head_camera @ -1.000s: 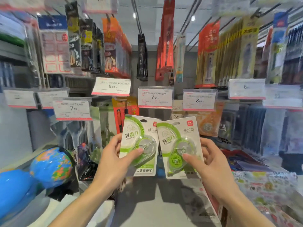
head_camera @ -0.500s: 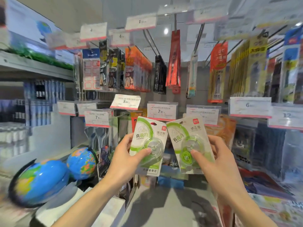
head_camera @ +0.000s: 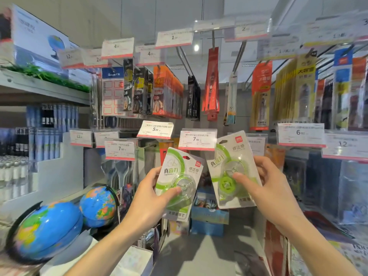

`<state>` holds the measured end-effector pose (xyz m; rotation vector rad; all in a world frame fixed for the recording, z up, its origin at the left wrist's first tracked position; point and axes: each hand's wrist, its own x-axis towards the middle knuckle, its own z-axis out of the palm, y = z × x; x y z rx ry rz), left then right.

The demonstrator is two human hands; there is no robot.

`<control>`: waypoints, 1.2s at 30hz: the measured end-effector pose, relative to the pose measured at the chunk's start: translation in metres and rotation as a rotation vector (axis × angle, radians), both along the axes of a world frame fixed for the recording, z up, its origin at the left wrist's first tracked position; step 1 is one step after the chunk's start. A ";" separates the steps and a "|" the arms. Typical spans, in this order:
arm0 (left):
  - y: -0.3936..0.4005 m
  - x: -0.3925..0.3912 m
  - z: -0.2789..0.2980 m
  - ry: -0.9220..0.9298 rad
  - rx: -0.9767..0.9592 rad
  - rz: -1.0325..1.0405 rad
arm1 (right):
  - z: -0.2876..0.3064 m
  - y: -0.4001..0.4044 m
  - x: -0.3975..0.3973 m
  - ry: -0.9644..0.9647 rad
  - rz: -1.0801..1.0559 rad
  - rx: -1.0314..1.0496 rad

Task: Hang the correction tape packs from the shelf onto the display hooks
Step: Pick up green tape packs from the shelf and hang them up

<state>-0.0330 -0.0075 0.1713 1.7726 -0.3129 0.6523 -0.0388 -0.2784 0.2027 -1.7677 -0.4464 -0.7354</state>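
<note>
Packs sit one in each grip: your left hand (head_camera: 148, 198) pinches one correction tape pack (head_camera: 179, 182), your right hand (head_camera: 266, 188) the other pack (head_camera: 233, 172). Line the hang hole above your right grip with the hook behind the 7.90 price tag (head_camera: 197, 139).

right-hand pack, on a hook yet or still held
Held: the right hand grips the right pack, tilted, below the 7.90 price tag.

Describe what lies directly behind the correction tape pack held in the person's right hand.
Behind the right-hand pack a price tag and orange packaging show at its edges. The right hand grips it; whatever hook or stock sits directly behind is covered.
</note>
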 end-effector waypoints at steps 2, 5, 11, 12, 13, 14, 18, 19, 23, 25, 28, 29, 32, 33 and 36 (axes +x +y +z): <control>0.003 -0.003 -0.001 -0.005 0.013 -0.008 | 0.004 0.001 -0.001 -0.001 0.028 0.030; 0.005 -0.007 0.004 -0.025 0.025 -0.005 | 0.009 0.002 -0.003 0.015 0.069 0.067; 0.008 -0.012 0.023 -0.105 0.066 0.024 | 0.011 -0.006 -0.007 0.007 0.078 0.066; 0.009 -0.013 0.026 -0.115 0.068 0.030 | 0.010 -0.008 -0.008 0.005 0.076 0.059; 0.011 -0.013 0.028 -0.125 0.069 0.036 | 0.009 -0.011 -0.009 0.004 0.072 0.049; 0.012 -0.013 0.031 -0.134 0.070 0.040 | 0.008 -0.013 -0.009 0.003 0.065 0.039; 0.017 -0.016 0.039 -0.164 0.079 0.059 | -0.009 -0.013 -0.009 0.026 0.029 0.010; 0.019 -0.016 0.040 -0.169 0.079 0.063 | -0.014 -0.011 -0.008 0.037 0.029 0.004; 0.024 -0.015 0.045 -0.171 0.073 0.081 | -0.031 0.016 0.006 0.075 0.059 -0.009; 0.025 -0.015 0.046 -0.170 0.075 0.080 | -0.032 0.031 0.018 0.077 0.053 0.003; 0.025 -0.014 0.046 -0.167 0.071 0.077 | -0.030 0.049 0.037 0.073 0.050 0.042; 0.025 -0.013 0.046 -0.167 0.066 0.075 | -0.029 0.052 0.043 0.078 0.057 0.065; 0.026 -0.011 0.046 -0.165 0.052 0.073 | -0.025 0.059 0.057 0.079 0.060 0.119; 0.025 -0.010 0.045 -0.164 0.049 0.071 | -0.025 0.059 0.061 0.076 0.059 0.134; 0.025 -0.008 0.044 -0.163 0.044 0.066 | -0.025 0.059 0.071 0.081 0.066 0.167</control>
